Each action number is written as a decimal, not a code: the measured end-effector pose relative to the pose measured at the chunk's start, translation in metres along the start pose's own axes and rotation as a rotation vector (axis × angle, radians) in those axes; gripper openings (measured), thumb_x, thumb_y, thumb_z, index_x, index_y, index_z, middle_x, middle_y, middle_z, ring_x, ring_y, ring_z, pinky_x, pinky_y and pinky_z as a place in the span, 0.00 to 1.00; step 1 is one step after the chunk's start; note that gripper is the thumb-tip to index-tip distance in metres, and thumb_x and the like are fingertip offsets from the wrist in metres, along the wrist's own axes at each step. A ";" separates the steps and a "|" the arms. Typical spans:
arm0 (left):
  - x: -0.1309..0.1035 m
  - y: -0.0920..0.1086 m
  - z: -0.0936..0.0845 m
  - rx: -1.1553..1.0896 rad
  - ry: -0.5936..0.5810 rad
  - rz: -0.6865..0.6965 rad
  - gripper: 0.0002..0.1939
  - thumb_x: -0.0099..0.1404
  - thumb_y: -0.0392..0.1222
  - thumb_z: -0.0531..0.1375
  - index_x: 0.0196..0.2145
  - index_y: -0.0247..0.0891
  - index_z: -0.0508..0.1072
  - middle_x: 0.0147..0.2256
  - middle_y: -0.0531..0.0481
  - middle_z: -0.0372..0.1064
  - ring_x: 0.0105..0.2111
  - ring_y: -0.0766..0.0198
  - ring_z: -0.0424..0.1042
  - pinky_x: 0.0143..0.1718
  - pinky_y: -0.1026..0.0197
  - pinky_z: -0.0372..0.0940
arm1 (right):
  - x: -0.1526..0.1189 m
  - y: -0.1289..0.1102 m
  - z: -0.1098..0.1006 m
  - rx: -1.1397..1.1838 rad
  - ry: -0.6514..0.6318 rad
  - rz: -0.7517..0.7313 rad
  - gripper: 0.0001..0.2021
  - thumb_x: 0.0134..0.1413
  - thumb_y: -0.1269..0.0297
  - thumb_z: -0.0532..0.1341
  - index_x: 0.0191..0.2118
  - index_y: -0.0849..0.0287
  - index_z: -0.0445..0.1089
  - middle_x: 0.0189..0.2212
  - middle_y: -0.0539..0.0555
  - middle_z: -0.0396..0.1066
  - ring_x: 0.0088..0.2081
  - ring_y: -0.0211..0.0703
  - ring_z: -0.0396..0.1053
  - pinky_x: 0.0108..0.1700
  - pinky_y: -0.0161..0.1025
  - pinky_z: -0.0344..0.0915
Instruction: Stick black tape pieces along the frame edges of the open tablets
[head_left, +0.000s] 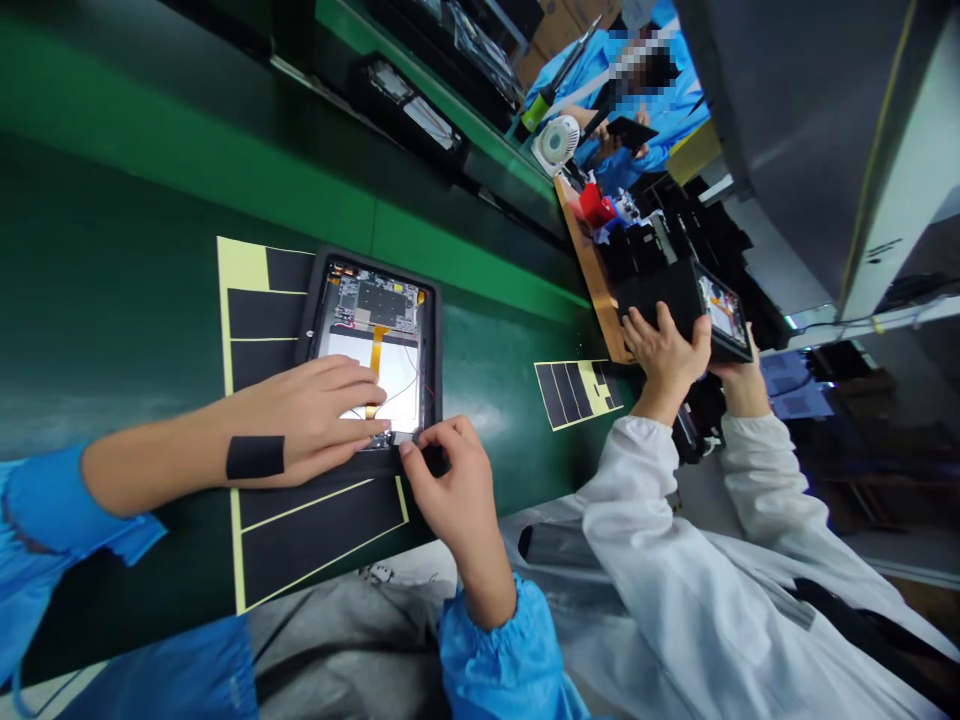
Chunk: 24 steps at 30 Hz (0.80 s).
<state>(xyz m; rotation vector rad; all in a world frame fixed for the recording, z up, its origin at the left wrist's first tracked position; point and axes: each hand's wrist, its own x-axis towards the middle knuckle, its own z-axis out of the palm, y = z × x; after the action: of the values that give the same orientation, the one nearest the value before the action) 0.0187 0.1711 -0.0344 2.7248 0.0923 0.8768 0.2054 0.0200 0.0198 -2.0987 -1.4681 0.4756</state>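
Observation:
An opened tablet (401, 345) lies in a black frame in front of me, its circuit board, orange ribbon cable (377, 350) and thin wires exposed. My left hand (322, 415) rests flat over its left and lower part with the fingers stretched out. A black rectangular patch (255, 457) sits on the back of that hand, near the wrist. At the tablet's lower right corner, my right hand (454, 470) has thumb and index finger curled in a pinch; what lies between them is hidden. Beneath the tablet is a yellow-backed sheet of black adhesive pieces (300, 540).
To the right, a co-worker in white sleeves holds stacked black tablets (664, 295). A smaller sheet of black pieces (562, 393) lies on the green table (487, 350). Across from me are a black tray (412, 105), a small white fan (556, 143) and another person in blue.

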 end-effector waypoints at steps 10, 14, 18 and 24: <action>0.000 -0.001 0.001 0.036 0.014 0.019 0.16 0.76 0.34 0.54 0.50 0.43 0.80 0.48 0.45 0.76 0.53 0.50 0.71 0.58 0.45 0.66 | -0.001 0.009 0.014 -0.038 0.165 -0.151 0.03 0.64 0.66 0.65 0.42 0.56 0.72 0.43 0.56 0.68 0.50 0.53 0.68 0.53 0.51 0.69; 0.000 0.000 0.001 0.039 0.016 0.014 0.16 0.76 0.34 0.54 0.51 0.42 0.80 0.49 0.45 0.76 0.54 0.50 0.71 0.60 0.45 0.66 | -0.003 0.011 0.020 -0.050 0.215 -0.284 0.12 0.67 0.70 0.60 0.51 0.53 0.77 0.49 0.58 0.67 0.58 0.54 0.66 0.65 0.57 0.65; -0.001 0.000 0.002 0.023 0.023 -0.012 0.16 0.76 0.34 0.55 0.51 0.44 0.81 0.49 0.46 0.77 0.54 0.51 0.72 0.61 0.46 0.66 | 0.000 0.016 0.020 -0.035 0.213 -0.340 0.09 0.68 0.69 0.62 0.44 0.52 0.80 0.47 0.58 0.70 0.61 0.55 0.66 0.68 0.60 0.64; -0.002 0.001 0.002 0.028 0.010 -0.017 0.16 0.77 0.36 0.54 0.51 0.44 0.81 0.50 0.46 0.77 0.55 0.50 0.71 0.61 0.45 0.67 | 0.003 0.023 0.021 0.069 0.142 -0.266 0.06 0.68 0.67 0.65 0.42 0.51 0.80 0.51 0.57 0.72 0.66 0.56 0.64 0.70 0.61 0.62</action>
<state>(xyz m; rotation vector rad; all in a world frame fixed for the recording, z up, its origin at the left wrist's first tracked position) 0.0180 0.1697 -0.0372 2.7413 0.1301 0.8911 0.2119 0.0209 -0.0111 -1.8105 -1.5928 0.2655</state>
